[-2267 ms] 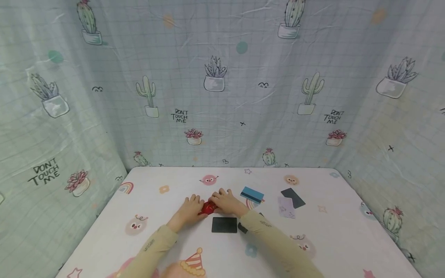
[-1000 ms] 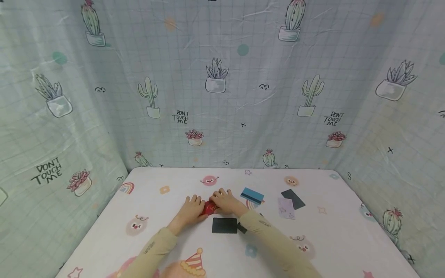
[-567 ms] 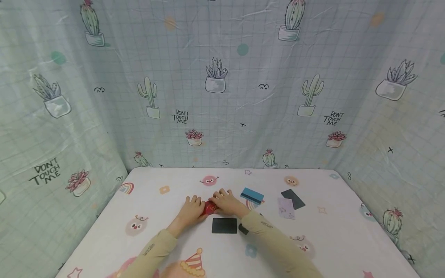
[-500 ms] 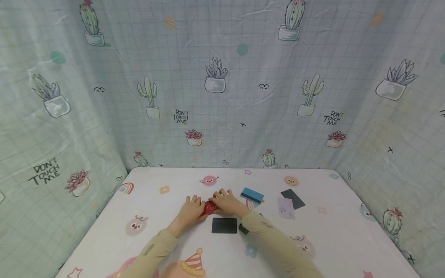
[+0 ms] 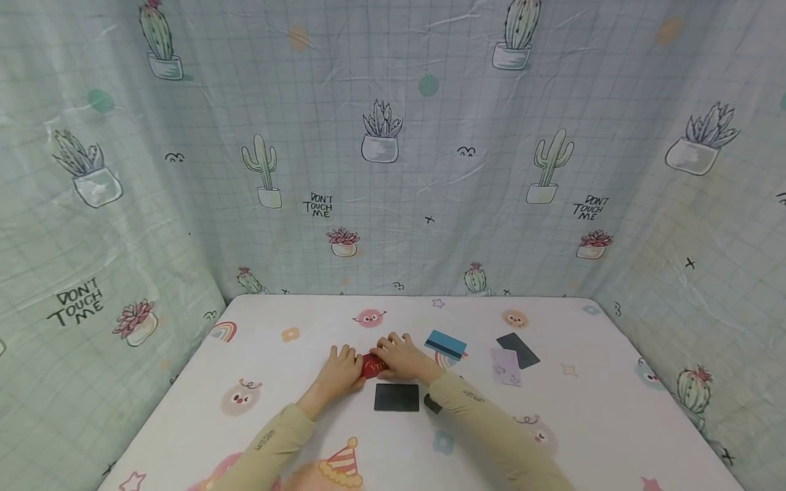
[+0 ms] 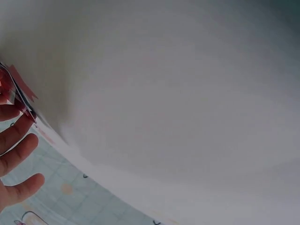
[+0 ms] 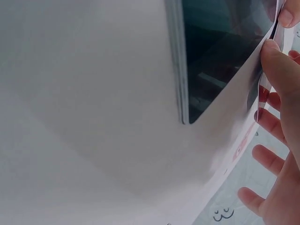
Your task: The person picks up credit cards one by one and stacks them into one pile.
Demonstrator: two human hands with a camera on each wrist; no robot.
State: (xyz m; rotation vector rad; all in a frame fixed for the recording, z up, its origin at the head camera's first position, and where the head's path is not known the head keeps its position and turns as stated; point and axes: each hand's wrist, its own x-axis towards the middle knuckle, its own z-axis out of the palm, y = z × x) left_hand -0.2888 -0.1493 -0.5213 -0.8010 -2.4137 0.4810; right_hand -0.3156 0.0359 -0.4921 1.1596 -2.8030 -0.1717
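I saw left hand (image 5: 336, 374) and right hand (image 5: 402, 357) pinching a red card (image 5: 373, 367), mid-frame | white cartoon-print tabletop (image 5: 602, 416) spanned lower frame | cactus-print curtain (image 5: 424, 181) lined upper frame

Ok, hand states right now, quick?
Left hand: holding the red card by its left end.
Right hand: holding the same red card by its right end.

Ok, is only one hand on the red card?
No, the left hand holds the red card at one side and the right hand at the other.
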